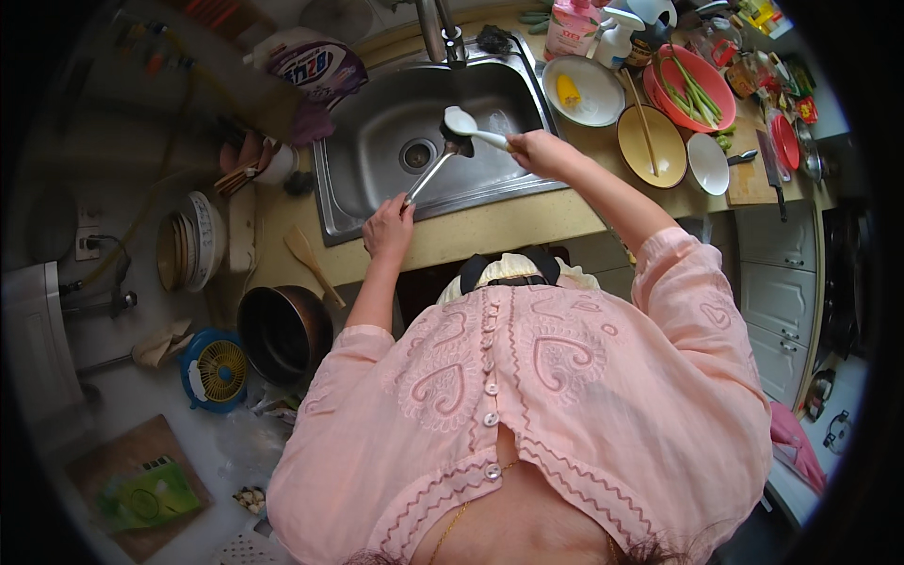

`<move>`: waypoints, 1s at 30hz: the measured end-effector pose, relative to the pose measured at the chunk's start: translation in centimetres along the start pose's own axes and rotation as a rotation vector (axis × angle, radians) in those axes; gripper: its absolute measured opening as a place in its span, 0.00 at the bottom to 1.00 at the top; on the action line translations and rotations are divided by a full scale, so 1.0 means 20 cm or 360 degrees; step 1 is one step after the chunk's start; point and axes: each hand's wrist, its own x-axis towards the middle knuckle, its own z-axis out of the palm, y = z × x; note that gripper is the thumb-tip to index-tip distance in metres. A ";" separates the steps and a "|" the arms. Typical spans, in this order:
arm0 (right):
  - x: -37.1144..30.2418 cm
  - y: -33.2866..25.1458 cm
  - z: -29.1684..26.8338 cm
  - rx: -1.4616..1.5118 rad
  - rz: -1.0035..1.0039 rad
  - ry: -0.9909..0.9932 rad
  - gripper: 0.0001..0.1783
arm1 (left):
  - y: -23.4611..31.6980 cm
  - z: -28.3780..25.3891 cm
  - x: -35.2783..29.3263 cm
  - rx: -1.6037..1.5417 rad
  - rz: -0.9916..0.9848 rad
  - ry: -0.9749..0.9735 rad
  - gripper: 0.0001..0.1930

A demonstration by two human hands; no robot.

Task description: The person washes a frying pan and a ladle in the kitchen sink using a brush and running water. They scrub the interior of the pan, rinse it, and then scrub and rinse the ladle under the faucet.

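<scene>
My left hand (388, 229) is closed around the handle of a long metal ladle (429, 183), at the sink's front edge. The ladle's dark head is over the steel sink (363, 174), right of the drain. In my right hand (546, 154) is a white long-handled utensil (486, 136) with a rounded head; whether it is a spoon or a brush I cannot tell. Its head lies over or against the ladle's dark head, which it partly hides. Above the basin's back edge stands the faucet (452, 42).
Right of the sink are a white bowl (595, 105), a yellow bowl (667, 146) with chopsticks, a red basin (720, 85) of green stalks and a knife (770, 160). At left are a detergent bag (315, 71), a dark pot (273, 330) and a blue fan (200, 369).
</scene>
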 end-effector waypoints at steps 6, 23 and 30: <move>0.05 -0.03 -0.09 -0.0047 -0.0033 -0.0225 0.14 | -0.09 -0.07 -0.04 0.0334 0.0471 0.0136 0.12; 0.05 0.09 -0.18 0.0254 0.0058 -0.0337 0.16 | -0.16 -0.12 0.01 0.0440 0.0695 0.0341 0.13; 0.01 0.12 -0.31 0.0832 0.0661 -0.0720 0.20 | -0.17 -0.16 0.01 0.0276 0.0696 0.0335 0.14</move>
